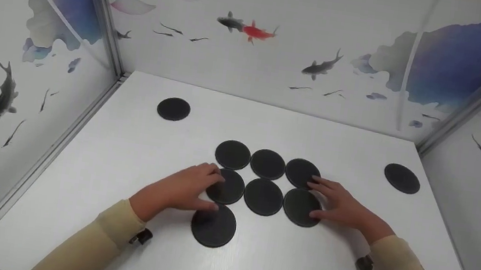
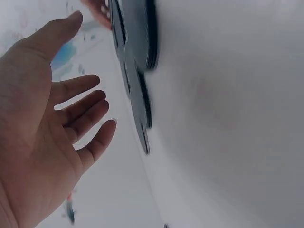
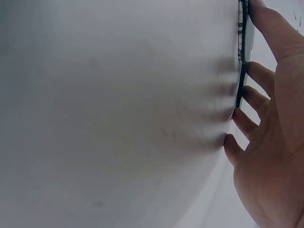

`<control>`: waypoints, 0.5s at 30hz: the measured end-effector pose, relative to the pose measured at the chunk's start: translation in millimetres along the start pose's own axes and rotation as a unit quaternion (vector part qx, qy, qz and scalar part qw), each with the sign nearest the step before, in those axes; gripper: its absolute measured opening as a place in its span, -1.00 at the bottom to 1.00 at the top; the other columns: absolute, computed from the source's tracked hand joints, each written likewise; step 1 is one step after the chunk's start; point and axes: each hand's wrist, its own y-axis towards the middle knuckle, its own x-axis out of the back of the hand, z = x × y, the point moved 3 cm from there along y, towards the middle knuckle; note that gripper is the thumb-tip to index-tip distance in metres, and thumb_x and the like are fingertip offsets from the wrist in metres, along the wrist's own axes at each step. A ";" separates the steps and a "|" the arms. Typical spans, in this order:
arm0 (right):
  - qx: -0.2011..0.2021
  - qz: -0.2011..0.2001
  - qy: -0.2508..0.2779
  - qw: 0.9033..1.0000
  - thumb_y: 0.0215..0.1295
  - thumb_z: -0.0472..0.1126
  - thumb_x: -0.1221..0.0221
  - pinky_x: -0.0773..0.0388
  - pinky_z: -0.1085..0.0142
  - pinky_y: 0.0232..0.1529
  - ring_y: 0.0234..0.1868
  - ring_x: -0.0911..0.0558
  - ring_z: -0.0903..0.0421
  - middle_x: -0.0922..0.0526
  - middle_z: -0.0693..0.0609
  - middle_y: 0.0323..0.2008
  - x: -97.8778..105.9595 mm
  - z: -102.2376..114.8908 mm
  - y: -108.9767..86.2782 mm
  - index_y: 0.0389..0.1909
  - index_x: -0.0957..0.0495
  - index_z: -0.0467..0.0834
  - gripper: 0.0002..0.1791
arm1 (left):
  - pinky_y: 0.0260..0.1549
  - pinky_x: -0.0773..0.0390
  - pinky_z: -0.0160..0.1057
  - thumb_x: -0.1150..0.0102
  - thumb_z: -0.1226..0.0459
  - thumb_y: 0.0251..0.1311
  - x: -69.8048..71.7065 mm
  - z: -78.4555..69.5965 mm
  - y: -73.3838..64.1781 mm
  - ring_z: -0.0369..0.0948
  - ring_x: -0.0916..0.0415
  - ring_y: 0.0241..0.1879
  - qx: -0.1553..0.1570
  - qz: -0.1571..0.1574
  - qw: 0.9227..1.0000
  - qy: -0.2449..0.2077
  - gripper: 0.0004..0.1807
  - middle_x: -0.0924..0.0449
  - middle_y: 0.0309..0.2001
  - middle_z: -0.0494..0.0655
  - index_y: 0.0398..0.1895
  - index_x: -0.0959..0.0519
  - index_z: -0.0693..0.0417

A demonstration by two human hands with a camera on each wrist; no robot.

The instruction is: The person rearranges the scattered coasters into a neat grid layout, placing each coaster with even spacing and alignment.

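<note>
Flat black round discs, like coasters, lie on the white table in two touching rows of three. My left hand point(image 1: 184, 188) is over the left end, its loosely bent fingers above the front-row left disc point(image 1: 226, 189) and its thumb above the nearest disc point(image 1: 213, 226). In the left wrist view a gap shows between that hand point(image 2: 52, 114) and the disc edges point(image 2: 142, 99). My right hand point(image 1: 340, 206) rests at the right end, fingers spread. Its fingertips touch the back-row right disc point(image 1: 302, 173), and its thumb touches the front-row right disc point(image 1: 300, 208).
One separate disc point(image 1: 173, 109) lies at the back left and another point(image 1: 402, 178) near the right edge. White panels point(image 1: 267, 73) painted with fish surround the table point(image 1: 269, 269) at the back and both sides.
</note>
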 end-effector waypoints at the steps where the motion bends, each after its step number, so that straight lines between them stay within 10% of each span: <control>1: -0.001 0.000 0.000 1.000 0.12 0.29 -0.40 -0.14 -0.22 0.42 0.52 -0.13 -0.14 -0.16 -0.03 0.55 0.2 0.0 0.0 0.49 -0.34 0.06 -0.06 | 0.08 -0.50 -0.14 -0.30 -0.20 0.20 4.4 8.2 2.6 -0.17 -0.41 0.07 0.007 -0.010 1.000 0.000 -0.27 -0.41 0.15 -0.09 0.29 -0.50 0.03; 9: -0.013 0.001 0.009 1.000 0.10 0.28 -0.42 -0.12 -0.23 0.42 0.52 -0.12 -0.15 -0.16 -0.02 0.55 1.7 1.0 -1.3 0.49 -0.34 0.07 -0.06 | 0.15 -0.49 -0.06 -0.30 -0.10 0.27 35.7 82.0 23.7 -0.07 -0.45 0.14 0.084 -0.083 0.993 0.016 -0.41 -0.45 0.13 -0.04 0.23 -0.54 0.03; 15: -0.015 -0.001 0.008 1.000 0.09 0.31 -0.41 -0.11 -0.25 0.42 0.53 -0.11 -0.16 -0.15 -0.01 0.56 -0.1 -1.0 -2.0 0.50 -0.33 0.08 -0.04 | 0.25 -0.42 0.04 -0.27 -0.09 0.30 46.1 148.6 39.2 0.01 -0.41 0.22 0.197 -0.137 0.971 -0.006 -0.41 -0.40 0.18 0.05 0.22 -0.52 0.09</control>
